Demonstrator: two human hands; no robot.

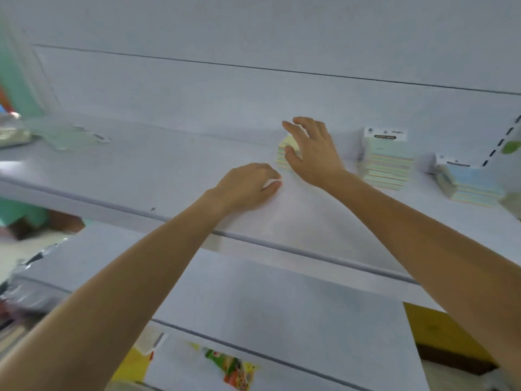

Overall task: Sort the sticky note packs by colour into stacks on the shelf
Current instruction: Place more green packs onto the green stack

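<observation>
On the grey shelf [141,170], a small stack of pastel sticky note packs with a yellow top [283,153] stands near the back. My right hand [313,150] curls over it, thumb on its front side and fingers spread above, partly hiding it. My left hand [248,184] rests on the shelf just in front, fingers curled, with nothing visible in it. To the right stand a taller stack with a green top and white label [386,162] and a lower stack with a blue top [470,187].
Clear plastic packaging [62,134] and a shiny packet [11,131] lie at the shelf's left end. A lower shelf [267,306] runs below, with colourful packets [234,368] under it. A perforated upright [501,142] borders the right side.
</observation>
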